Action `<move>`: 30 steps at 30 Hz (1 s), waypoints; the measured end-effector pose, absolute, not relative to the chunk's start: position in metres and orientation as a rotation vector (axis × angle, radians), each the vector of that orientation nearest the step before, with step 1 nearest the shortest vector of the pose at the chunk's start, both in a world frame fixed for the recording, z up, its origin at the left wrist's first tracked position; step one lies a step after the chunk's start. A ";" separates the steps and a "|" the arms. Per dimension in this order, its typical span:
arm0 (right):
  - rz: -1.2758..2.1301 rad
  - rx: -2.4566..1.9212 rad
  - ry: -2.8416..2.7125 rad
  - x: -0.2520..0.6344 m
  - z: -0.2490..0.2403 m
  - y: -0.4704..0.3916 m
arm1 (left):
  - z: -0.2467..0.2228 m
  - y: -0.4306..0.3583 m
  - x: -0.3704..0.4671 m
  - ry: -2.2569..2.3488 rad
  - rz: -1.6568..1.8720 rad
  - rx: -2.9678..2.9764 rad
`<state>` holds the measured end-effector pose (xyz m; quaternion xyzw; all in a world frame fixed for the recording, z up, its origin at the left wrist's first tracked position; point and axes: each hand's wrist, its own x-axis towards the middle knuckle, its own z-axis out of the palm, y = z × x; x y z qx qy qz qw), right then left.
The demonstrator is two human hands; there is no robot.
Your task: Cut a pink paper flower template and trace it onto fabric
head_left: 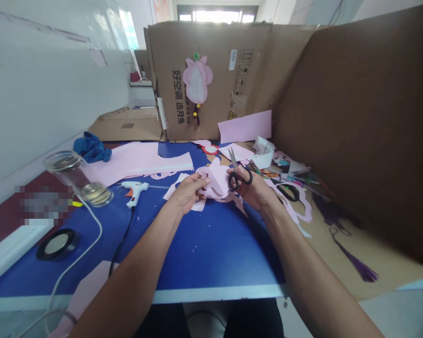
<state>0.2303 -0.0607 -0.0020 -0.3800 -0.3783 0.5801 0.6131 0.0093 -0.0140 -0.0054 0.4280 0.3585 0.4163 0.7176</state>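
Note:
My left hand (191, 191) pinches the left side of a cut pink sheet piece (216, 180) above the blue table. In my right hand (250, 188) are black-handled scissors (234, 171), their blades pointing up and slightly apart. The fingertips of that hand are close to the pink piece's right edge; whether they touch it I cannot tell. Pink scraps (198, 205) lie beneath and around both hands.
A white glue gun (137, 191), a glass jar (79, 178), black tape (57, 244) and blue cloth (91, 148) sit left. Large pink sheets (127, 159) lie behind. Cardboard (211, 84) stands at the back and right. A purple tassel (359, 265) lies right.

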 end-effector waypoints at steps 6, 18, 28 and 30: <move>1.377 -0.834 -0.870 0.225 0.003 -0.066 | -0.013 -0.011 0.013 0.772 0.971 0.938; 1.181 -1.026 -1.258 0.230 0.004 -0.071 | 0.007 -0.001 -0.017 0.778 0.914 1.060; 1.162 -1.083 -1.423 0.221 0.011 -0.078 | 0.005 -0.004 -0.017 0.842 0.941 1.124; 1.076 -1.122 -1.398 0.222 0.013 -0.078 | 0.004 -0.001 -0.017 0.843 1.022 1.095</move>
